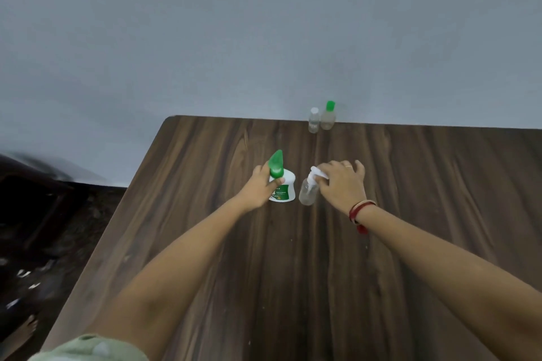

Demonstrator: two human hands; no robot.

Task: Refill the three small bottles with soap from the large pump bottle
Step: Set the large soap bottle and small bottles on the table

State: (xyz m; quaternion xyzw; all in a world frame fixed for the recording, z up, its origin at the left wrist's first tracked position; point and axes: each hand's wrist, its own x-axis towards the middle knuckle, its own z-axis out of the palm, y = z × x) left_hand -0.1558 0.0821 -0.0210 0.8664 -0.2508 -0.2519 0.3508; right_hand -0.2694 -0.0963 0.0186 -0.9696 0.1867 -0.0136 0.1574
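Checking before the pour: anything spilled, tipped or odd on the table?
No spill shows. The clear bottle under the right hand leans toward the pump bottle, which the left hand holds upright. Two small bottles stand upright at the far edge.

There is a single view, taken from a wide-angle camera on the person's head. It looks forward and down along both outstretched forearms, across the dark wood-grain worktop [381, 272] toward the plain grey wall [264, 38] behind its far edge. The worktop fills the lower half of the view and the wall the upper half. At the left edge the view drops past the worktop's corner to a dark, blurred floor [44, 243]. Straight lines bow slightly near the borders.
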